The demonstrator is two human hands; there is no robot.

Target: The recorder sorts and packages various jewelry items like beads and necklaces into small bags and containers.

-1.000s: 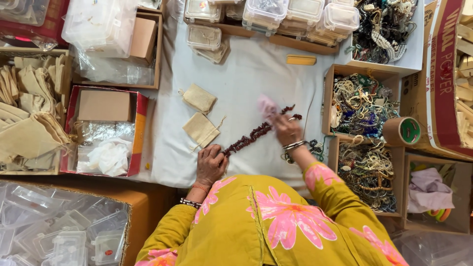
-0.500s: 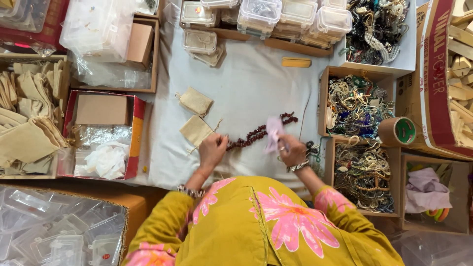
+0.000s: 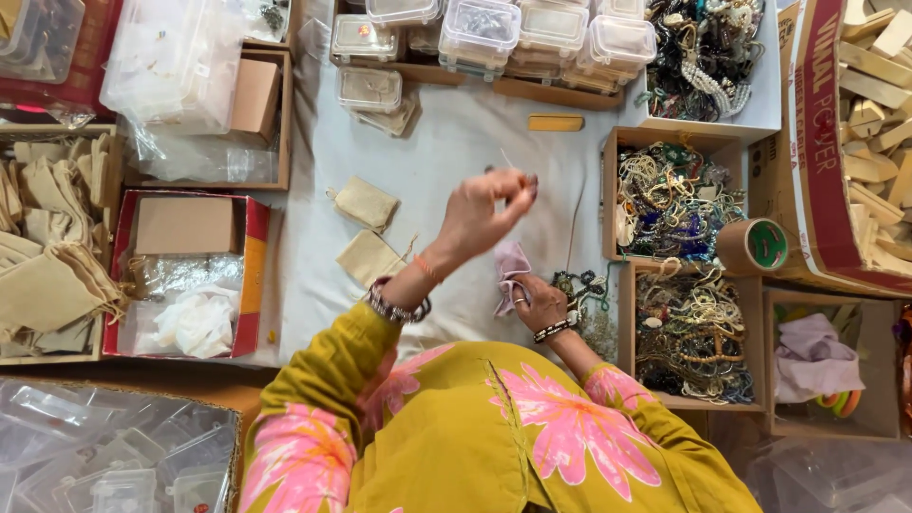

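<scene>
Pink cloth [image 3: 511, 271] sat gripped in the right hand [image 3: 540, 302] at frame centre; above it, the raised left hand [image 3: 484, 214] pinched a thin wire [image 3: 506, 159] over the sheet [image 3: 446, 142].

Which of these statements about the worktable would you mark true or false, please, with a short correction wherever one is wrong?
1. The left hand is raised above the white cloth, fingers pinched together. True.
2. The right hand holds a roll of tape. False: it holds a small pink cloth; the roll of tape sits apart, on the edge of the boxes to the right.
3. Two small beige pouches lie on the white cloth. True.
4. The wooden box of mixed jewellery is to the left of the hands. False: it stands to their right.
5. Both wrists are bare. False: each wears a bracelet.
</scene>
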